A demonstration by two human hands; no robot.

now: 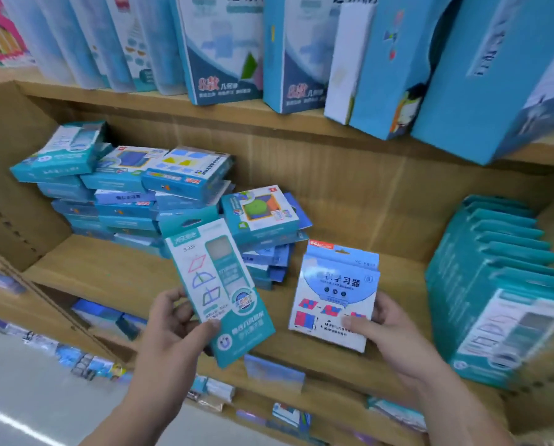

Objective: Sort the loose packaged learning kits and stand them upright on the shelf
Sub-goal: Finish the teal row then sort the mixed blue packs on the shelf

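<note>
Sorting step, one kit per hand. L hand [172, 326] grips a tall teal-and-white geometry kit [217, 284], thumb on the front near its lower end, fingers behind; the pack is tilted and held in front of the shelf board [102, 278]. R hand [398, 329] pinches a white-and-blue kit [333, 291] at its lower right corner, thumb in front. That pack is roughly upright over the board; can't tell if its bottom edge touches. Behind, to the left, a pile of flat kits [124, 201] is left to sort. At right, a row of upright teal kits [501, 284] leans back; its front pack looks like the L hand's design, so prob. that kit goes there. Next move needs it turned vertical and set at the row's front w/o toppling it; the white-and-blue kit needs its own spot
</note>
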